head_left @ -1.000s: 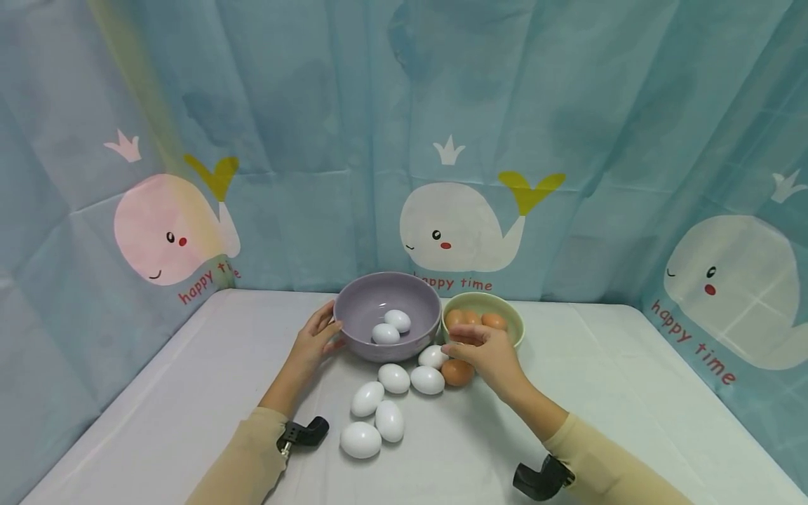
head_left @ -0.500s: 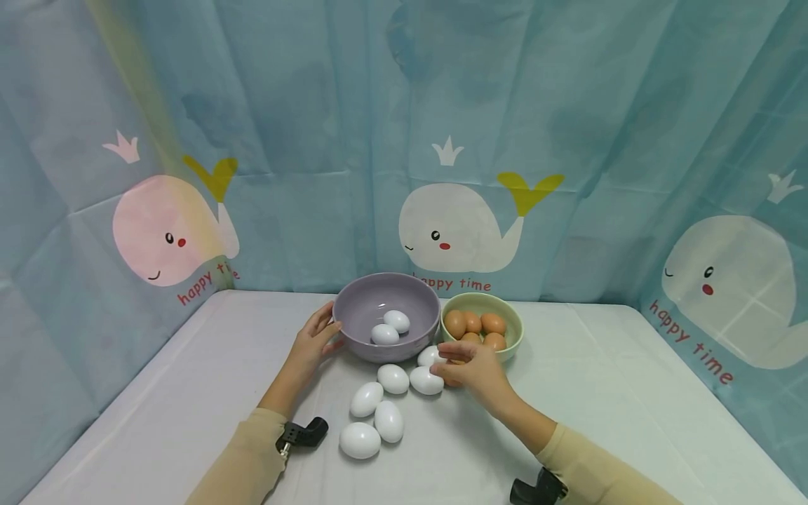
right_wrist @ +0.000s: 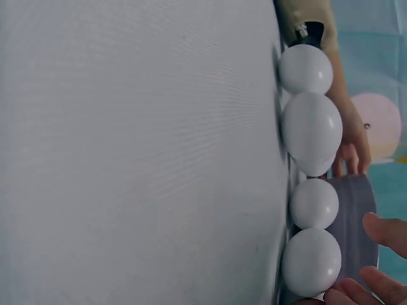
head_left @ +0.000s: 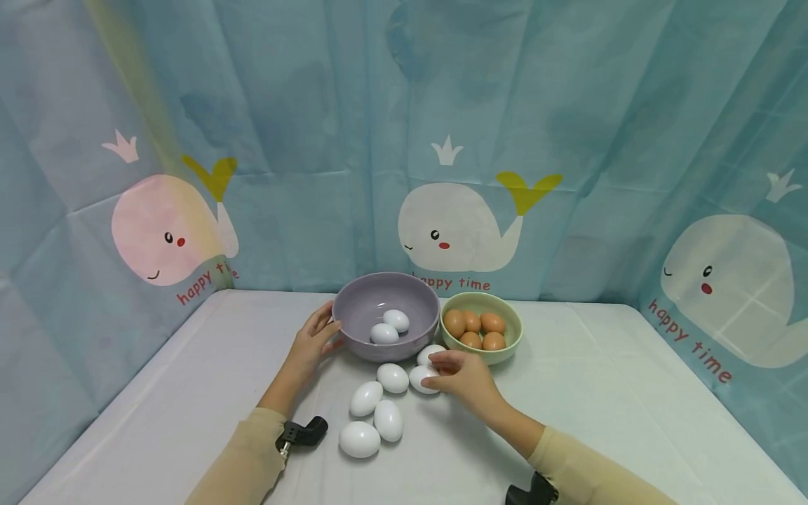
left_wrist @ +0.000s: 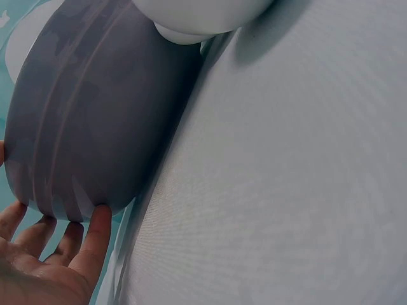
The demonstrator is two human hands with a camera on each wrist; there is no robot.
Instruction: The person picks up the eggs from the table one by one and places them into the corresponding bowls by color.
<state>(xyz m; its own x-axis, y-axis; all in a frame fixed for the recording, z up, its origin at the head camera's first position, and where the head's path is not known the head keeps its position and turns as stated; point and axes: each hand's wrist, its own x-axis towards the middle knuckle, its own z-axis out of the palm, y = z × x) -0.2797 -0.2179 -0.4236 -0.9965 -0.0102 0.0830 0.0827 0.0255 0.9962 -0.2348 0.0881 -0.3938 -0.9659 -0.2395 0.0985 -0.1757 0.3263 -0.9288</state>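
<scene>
My left hand (head_left: pixel 311 341) rests its spread, fairly straight fingertips against the outer wall of a purple bowl (head_left: pixel 353 303), which holds two white eggs (head_left: pixel 384 334). In the left wrist view, the fingers (left_wrist: pixel 91 244) touch the bowl's side. My right hand (head_left: pixel 470 382) is over the white eggs in front of the bowls, thumb and fingertips apart beside the white egg (head_left: pixel 421 379). The right wrist view shows this hand's thumb (right_wrist: pixel 386 232) and fingers apart near a white egg (right_wrist: pixel 311 262). A brown egg there is hidden by the right hand.
A green bowl (head_left: pixel 516 335) with several brown eggs (head_left: pixel 493 322) stands right beside the purple one. More white eggs (head_left: pixel 360 440) lie in a loose line on the white tabletop (head_left: pixel 600 393). Behind hangs a blue curtain (head_left: pixel 303 210) with whale prints.
My right hand has moved left and toward me, from over the green bowl's front to the white eggs, covering the loose brown egg. The left hand stays at the purple bowl.
</scene>
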